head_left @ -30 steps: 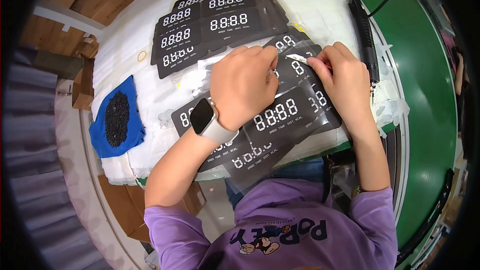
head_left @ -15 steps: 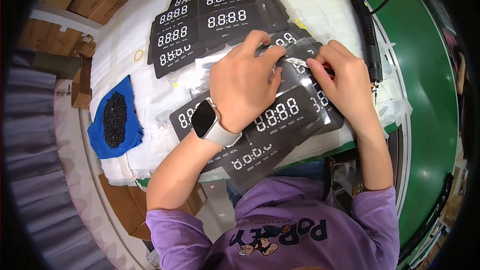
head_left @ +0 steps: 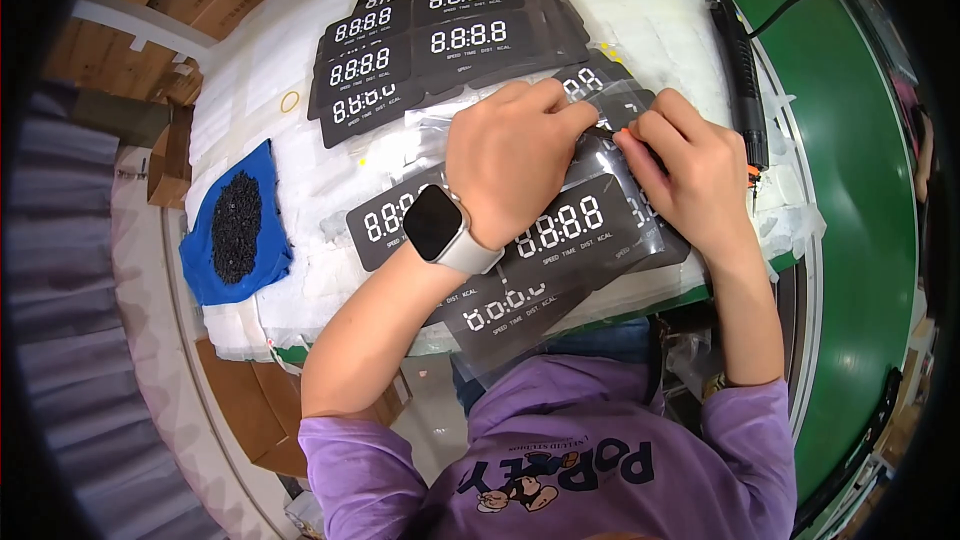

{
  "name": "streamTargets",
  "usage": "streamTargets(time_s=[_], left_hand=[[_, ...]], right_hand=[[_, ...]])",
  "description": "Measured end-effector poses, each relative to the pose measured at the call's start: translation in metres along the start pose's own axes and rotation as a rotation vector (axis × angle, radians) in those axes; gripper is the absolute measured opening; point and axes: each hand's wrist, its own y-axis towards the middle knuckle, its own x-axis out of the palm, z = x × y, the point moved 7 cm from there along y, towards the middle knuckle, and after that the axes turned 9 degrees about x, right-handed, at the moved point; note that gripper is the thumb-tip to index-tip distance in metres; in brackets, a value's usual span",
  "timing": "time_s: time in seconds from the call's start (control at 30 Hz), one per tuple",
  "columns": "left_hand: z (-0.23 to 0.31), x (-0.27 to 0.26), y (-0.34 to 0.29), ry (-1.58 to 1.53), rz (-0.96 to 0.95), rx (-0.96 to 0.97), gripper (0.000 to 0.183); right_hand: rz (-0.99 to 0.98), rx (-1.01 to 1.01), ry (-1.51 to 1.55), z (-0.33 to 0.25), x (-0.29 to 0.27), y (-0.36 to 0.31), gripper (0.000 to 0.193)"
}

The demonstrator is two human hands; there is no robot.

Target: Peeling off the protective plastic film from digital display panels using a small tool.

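Note:
My left hand (head_left: 515,160), a watch on its wrist, has its thumb and fingers pinched together over dark display panels (head_left: 565,225) in clear film. What its fingertips hold, if anything, is hidden. Close by on the right, the curled fingers of my right hand (head_left: 692,165) grip a thin tool (head_left: 607,132) with an orange-red part. Its dark narrow end points toward the left fingertips; the rest is covered by the hand. Beneath both hands the panels overlap, printed with white digit shapes.
More dark panels (head_left: 470,37) are piled at the far side of the white-covered table (head_left: 300,50). At left lies a blue cloth (head_left: 272,210) bearing a heap of small black pieces (head_left: 237,230). A corded black electric screwdriver (head_left: 742,80) rests on the right beside a green surface (head_left: 865,240).
Both hands have shifted slightly right, with the left hand's fingers drawn closer together. The tool's end, shiny silver before, now looks dark. The whole view has moved a little.

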Motion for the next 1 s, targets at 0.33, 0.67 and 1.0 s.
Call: streamTargets(time_s=[0.33, 0.67, 1.0], left_hand=[[0.0, -0.004, 0.002, 0.054, -0.05, -0.004, 0.012], [-0.001, -0.03, -0.003, -0.112, 0.027, 0.123, 0.012], [-0.108, -0.164, -0.031, -0.706, 0.241, -0.093, 0.008]], right_hand=[[-0.031, 0.383, 0.201, 0.027, 0.003, -0.001, 0.02], [-0.42, 0.678, 0.556, 0.019, 0.023, 0.011, 0.021], [0.055, 0.754, 0.598, 0.098, -0.03, 0.045, 0.019]])
